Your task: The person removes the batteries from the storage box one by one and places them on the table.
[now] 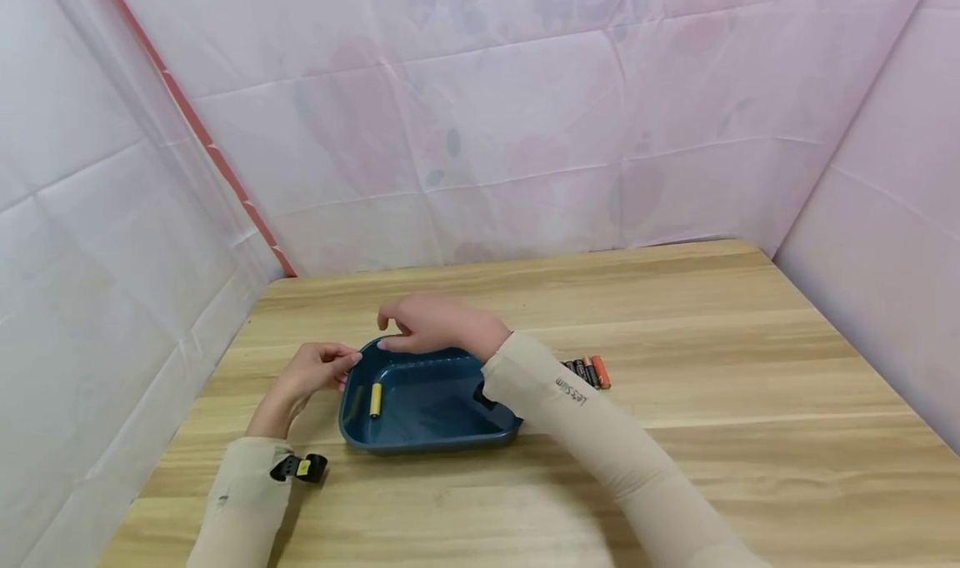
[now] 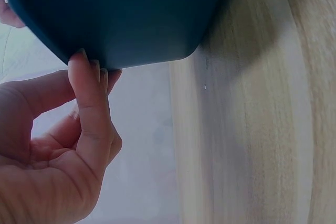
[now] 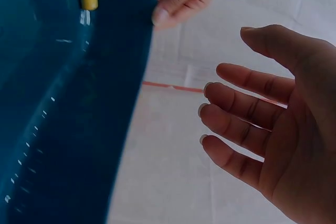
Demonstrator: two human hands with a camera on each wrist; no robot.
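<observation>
Left hand fingertips touched the tray corner rim; right hand hovered spread, holding nothing. Tray looked light, stiff, smooth plastic; rim offered the best hold.

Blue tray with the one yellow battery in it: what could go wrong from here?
The left hand touches only the corner of the blue tray, so a nudge might slide it and roll the yellow battery. The right hand hovers open over the far rim; its sleeve lies close to the loose batteries and could scatter them.
</observation>
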